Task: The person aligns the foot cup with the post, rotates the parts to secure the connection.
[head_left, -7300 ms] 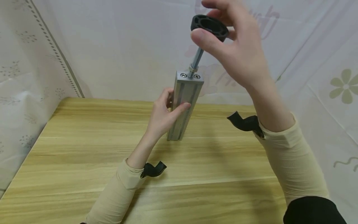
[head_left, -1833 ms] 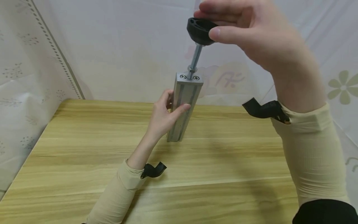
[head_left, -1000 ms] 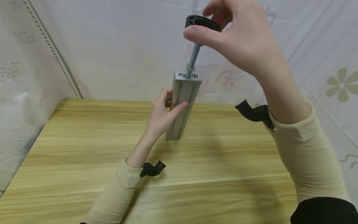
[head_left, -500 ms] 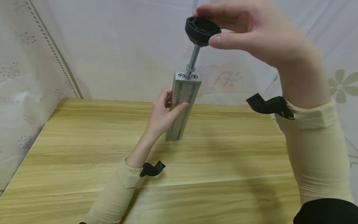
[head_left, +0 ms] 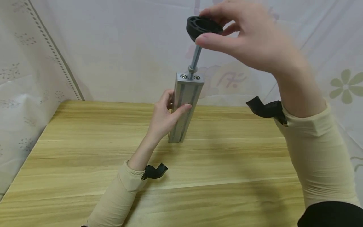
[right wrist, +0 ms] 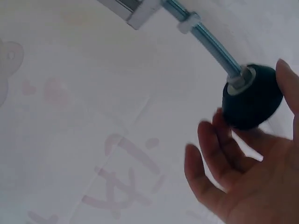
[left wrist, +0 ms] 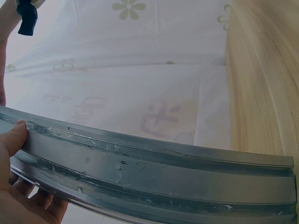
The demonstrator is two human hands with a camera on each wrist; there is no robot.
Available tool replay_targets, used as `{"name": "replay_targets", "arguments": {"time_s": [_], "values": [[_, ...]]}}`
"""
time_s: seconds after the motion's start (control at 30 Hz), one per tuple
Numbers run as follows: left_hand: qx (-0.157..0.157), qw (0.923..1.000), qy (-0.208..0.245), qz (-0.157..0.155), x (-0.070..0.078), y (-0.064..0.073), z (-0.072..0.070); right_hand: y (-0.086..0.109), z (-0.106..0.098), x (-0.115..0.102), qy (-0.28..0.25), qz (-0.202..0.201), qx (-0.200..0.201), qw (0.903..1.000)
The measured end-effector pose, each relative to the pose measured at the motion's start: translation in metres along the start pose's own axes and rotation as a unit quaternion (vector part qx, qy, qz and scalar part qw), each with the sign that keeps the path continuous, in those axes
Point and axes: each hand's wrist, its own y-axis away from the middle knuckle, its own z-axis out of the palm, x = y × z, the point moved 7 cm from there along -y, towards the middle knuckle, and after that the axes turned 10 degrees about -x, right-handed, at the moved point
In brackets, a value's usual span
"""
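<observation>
The left hand (head_left: 164, 118) gripped the aluminium profile (head_left: 185, 107) standing upright on the wooden table (head_left: 85, 151), while the right hand (head_left: 249, 41), fingers curled, apparently pinched the black foot (head_left: 202, 26) on its threaded rod (head_left: 195, 58).

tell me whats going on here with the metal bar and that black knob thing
A person stands an aluminium bar upright on a wooden table, the left hand gripping its side. A threaded rod sticks up from the bar's top end, with a black round foot on it. The right hand pinches that foot's rim between thumb and fingertips.
</observation>
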Motion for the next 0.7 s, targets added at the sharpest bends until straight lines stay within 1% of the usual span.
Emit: {"name": "replay_targets", "arguments": {"time_s": [0.07,0.1,0.17,0.23,0.3,0.37,0.4,0.5,0.57,0.6,0.63,0.67,0.7], "values": [[0.0,1.0,0.001,0.001,0.0,0.0,0.0,-0.004,0.002,0.006,0.036,0.016,0.023,0.999],[0.0,1.0,0.001,0.001,0.0,0.0,-0.001,-0.004,0.003,0.005,0.049,0.025,0.032,0.998],[0.0,1.0,-0.001,0.002,0.0,0.0,-0.001,-0.001,0.003,-0.009,0.061,0.047,0.044,0.996],[0.001,1.0,-0.003,0.003,-0.001,0.001,-0.002,0.003,0.002,-0.029,0.069,0.063,0.047,0.9945],[0.002,1.0,-0.005,0.003,-0.002,0.001,-0.002,0.007,0.002,-0.041,0.075,0.078,0.041,0.9933],[0.003,1.0,-0.005,0.002,-0.002,0.001,-0.002,0.009,0.002,-0.045,0.078,0.087,0.035,0.9925],[0.003,1.0,-0.005,0.002,-0.002,0.001,-0.002,0.009,0.002,-0.043,0.078,0.091,0.03,0.9924],[0.003,1.0,-0.005,0.0,-0.002,0.001,-0.001,0.008,0.001,-0.03,0.046,0.099,0.016,0.9939],[0.003,1.0,-0.005,-0.001,-0.001,0.0,-0.001,0.008,0.0,-0.024,0.005,0.098,0.007,0.9952],[0.003,1.0,-0.006,-0.002,-0.002,0.0,-0.001,0.008,-0.001,-0.022,-0.016,0.089,0.003,0.9959],[0.002,1.0,-0.007,-0.003,-0.002,0.0,0.0,0.008,-0.002,-0.024,-0.047,0.068,0.002,0.9966],[0.002,1.0,-0.008,-0.003,-0.002,-0.001,0.0,0.008,-0.002,-0.026,-0.079,0.036,0.001,0.9962],[0.002,1.0,-0.009,-0.003,-0.002,-0.001,0.0,0.009,-0.003,-0.028,-0.11,0.002,-0.001,0.994]]}}
